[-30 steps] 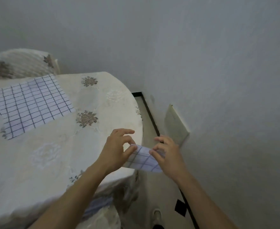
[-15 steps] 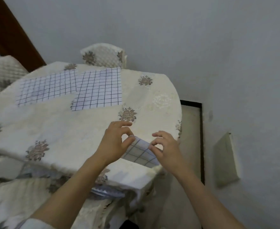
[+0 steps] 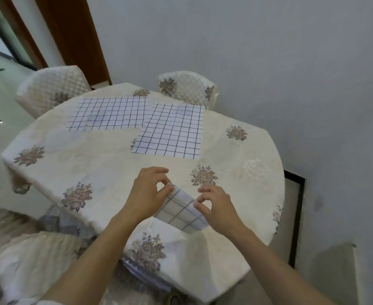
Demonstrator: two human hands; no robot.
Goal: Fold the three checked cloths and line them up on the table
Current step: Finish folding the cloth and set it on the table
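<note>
A small folded checked cloth point(image 3: 180, 211) is held just above the near side of the table point(image 3: 106, 164). My left hand point(image 3: 147, 191) pinches its upper left corner between thumb and fingers. My right hand point(image 3: 216, 205) pinches its right edge. Two more checked cloths lie spread flat at the far side: one point(image 3: 109, 113) at the back left, the other point(image 3: 172, 130) to its right, their edges touching or slightly overlapping.
The table wears a cream cloth with flower prints. Two quilted chairs stand behind it, one point(image 3: 53, 86) at the left and one point(image 3: 190, 86) at the back. A grey wall point(image 3: 313, 84) runs close along the right. A third chair seat point(image 3: 26, 256) is at the near left.
The view has swung left and back, bringing the whole table and both flat cloths into sight. My hands keep their pinch on the folded cloth, which now hangs over the tabletop instead of its edge.
</note>
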